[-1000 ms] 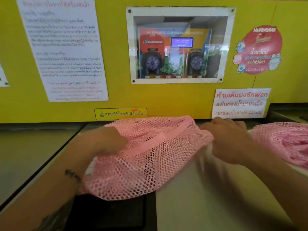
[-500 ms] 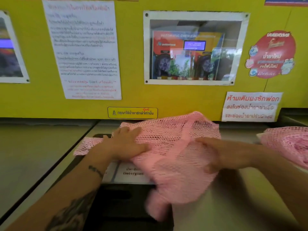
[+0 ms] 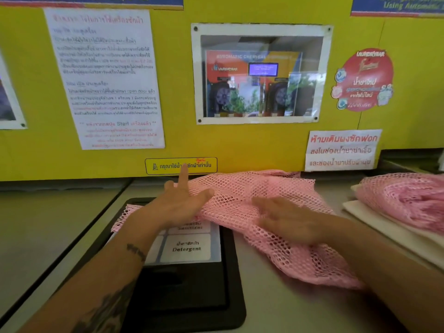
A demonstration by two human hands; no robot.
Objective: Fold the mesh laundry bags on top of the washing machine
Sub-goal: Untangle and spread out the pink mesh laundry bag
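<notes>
Against the yellow laundromat wall, a pink mesh laundry bag (image 3: 252,200) lies crumpled across the grey washing-machine top (image 3: 276,308), long axis left-right, the left hand (image 3: 182,200) resting open-fingered on its left end, the blurred right hand (image 3: 288,219) apparently flat mid-bag.

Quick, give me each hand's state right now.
Left hand: open, fingers straight, resting on the pink mesh bag.
Right hand: open, flat on the same bag.

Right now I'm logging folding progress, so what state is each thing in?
mesh bag: spread flat, unfolded
left hand: open, pressing on it
right hand: open, flat on it
bag pile: folded, at right
detergent lid: closed
</notes>
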